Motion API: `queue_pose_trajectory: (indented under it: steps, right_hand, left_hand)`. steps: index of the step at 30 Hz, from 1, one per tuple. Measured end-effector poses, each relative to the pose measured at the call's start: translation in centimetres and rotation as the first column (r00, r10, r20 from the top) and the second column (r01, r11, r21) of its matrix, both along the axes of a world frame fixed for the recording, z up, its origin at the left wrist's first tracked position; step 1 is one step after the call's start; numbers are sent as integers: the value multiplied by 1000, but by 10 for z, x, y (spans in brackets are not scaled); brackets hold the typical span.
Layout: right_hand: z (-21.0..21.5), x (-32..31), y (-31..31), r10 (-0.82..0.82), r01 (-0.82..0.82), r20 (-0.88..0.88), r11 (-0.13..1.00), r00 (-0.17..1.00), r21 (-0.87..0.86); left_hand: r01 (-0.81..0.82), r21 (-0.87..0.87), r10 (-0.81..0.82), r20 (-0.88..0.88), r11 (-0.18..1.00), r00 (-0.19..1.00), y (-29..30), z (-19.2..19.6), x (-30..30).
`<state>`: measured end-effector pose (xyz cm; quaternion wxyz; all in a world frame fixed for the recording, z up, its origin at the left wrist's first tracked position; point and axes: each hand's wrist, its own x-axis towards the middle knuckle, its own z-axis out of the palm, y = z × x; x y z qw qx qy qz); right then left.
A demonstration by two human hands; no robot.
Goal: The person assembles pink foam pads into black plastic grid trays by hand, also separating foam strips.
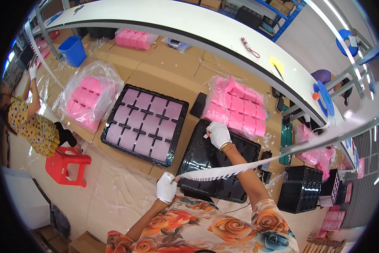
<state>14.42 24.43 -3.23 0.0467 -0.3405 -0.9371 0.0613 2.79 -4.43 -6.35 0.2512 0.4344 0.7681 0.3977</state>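
Observation:
My left hand, in a white glove, is closed on the end of a long white strip with a row of dark slits. The strip passes over my right forearm and runs off to the upper right. Bent fingers of my gloved right hand are at the far part of a shiny black plastic tray. A small white bit shows at those fingertips, too small to name. To the left lies another black tray filled with pale purple pieces. Beyond my right hand, pink foam pieces sit in clear plastic wrapping.
Cardboard covers the worktable. A raised white shelf crosses its far side. More wrapped pink pieces and a blue bin stand left. Stacked black trays are at right. Near a red stool, a co-worker holds a similar strip.

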Motion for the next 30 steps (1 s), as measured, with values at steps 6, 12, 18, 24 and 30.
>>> queue_pose_trajectory:
  steps: [6, 12, 18, 24, 30]
  right_hand:
    - [-10, 0, 3, -43, 43, -9, 996, 999, -74]
    - [11, -4, -10, -147, 111, -100, 947, 984, -300]
    - [-34, 5, 11, -25, 24, -4, 974, 1000, -227]
    - [-42, 12, 14, -7, -66, -239, 952, 971, -297]
    - [-73, 21, 34, 225, -253, -190, 957, 956, -143]
  left_hand:
    - [-233, 89, 204, 255, 968, 945, 16, 14, -6]
    - [-311, -66, 285, 609, 948, 741, 25, 8, -6]
    - [-202, -69, 209, 493, 977, 844, 36, 14, -14]
    - [-157, -111, 192, 517, 981, 835, 35, 7, -18]
    - [-183, -69, 190, 538, 981, 821, 27, 11, -17]
